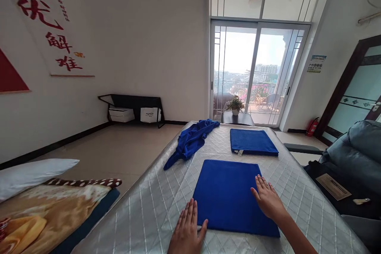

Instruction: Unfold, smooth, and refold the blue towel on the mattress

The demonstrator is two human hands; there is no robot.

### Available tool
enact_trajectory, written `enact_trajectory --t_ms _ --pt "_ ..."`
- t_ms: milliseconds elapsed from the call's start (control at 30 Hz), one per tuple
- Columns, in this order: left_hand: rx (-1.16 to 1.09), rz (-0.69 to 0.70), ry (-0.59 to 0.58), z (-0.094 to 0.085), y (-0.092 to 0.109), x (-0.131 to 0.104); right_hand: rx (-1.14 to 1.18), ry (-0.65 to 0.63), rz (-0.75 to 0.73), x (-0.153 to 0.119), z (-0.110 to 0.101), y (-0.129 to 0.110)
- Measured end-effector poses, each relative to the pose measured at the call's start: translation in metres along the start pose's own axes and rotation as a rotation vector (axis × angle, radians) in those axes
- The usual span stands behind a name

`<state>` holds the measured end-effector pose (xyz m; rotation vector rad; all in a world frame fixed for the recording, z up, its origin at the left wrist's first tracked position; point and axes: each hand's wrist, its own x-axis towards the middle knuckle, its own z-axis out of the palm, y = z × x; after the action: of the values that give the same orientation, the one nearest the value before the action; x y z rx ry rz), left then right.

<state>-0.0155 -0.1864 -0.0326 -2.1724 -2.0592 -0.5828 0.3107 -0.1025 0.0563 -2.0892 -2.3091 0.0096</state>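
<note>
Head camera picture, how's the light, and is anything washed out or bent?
In the head view, sky through the sliding door is nearly white, the walls grey; the brown-framed door leans, likely lens stretch; the wall sign's small print is unreadable.

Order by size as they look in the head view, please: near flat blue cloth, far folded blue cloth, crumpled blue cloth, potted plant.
1. Near flat blue cloth
2. Crumpled blue cloth and far folded blue cloth: too alike to rank
3. Potted plant
</note>
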Motion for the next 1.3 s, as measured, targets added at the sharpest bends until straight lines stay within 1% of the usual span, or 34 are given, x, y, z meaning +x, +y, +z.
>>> enact_trajectory --t_ms 100,233,333,400,433,500,567,633,700,767,833,867,900,967,1067,1300 --pt "0.021 0.011 0.011 0.003 -0.002 -0.001 -0.021 0.003 0.007 0.020 0.015 0.003" --pt "0.058 0.003 0.007 0.003 -0.005 -0.002 -0.014 0.024 0.067 0.032 0.047 0.010" --pt "0.086 -0.016 -0.017 -0.004 -0.001 0.003 0.018 0.067 0.059 0.035 0.060 0.016" --pt "0.098 -0.020 -0.026 -0.013 0.010 0.012 0.053 0.080 0.055 0.036 0.062 0.017" --pt "0.100 -0.012 -0.029 -0.019 0.019 0.018 0.069 0.082 0.056 0.036 0.062 0.016" --pt "0.083 0.045 -0.047 -0.030 0.043 0.032 0.083 0.083 0.059 0.035 0.059 0.015" --pt "0.032 0.171 -0.098 -0.039 0.075 0.047 0.075 0.082 0.056 0.034 0.056 0.014" --pt "-0.046 0.335 -0.175 -0.044 0.111 0.063 0.064 0.086 0.051 0.033 0.053 0.014" --pt "-0.121 0.453 -0.241 -0.042 0.144 0.078 0.054 0.091 0.022 0.031 0.052 0.015" --pt "-0.172 0.511 -0.291 -0.034 0.170 0.092 0.039 0.085 -0.027 0.029 0.052 0.017" --pt "-0.191 0.513 -0.321 -0.021 0.184 0.104 0.026 0.074 -0.058 0.028 0.053 0.018" --pt "-0.193 0.501 -0.326 -0.015 0.187 0.109 0.025 0.069 -0.056 0.028 0.053 0.018" --pt "-0.189 0.481 -0.325 -0.009 0.186 0.113 0.029 0.065 -0.044 0.028 0.052 0.018" --pt "-0.174 0.444 -0.313 0.002 0.177 0.119 0.043 0.055 -0.011 0.029 0.051 0.016" --pt "-0.133 0.405 -0.299 0.008 0.148 0.126 0.064 0.048 0.039 0.030 0.048 0.013" --pt "-0.044 0.235 -0.314 -0.006 0.066 0.141 0.097 0.052 0.079 0.030 0.044 0.010"
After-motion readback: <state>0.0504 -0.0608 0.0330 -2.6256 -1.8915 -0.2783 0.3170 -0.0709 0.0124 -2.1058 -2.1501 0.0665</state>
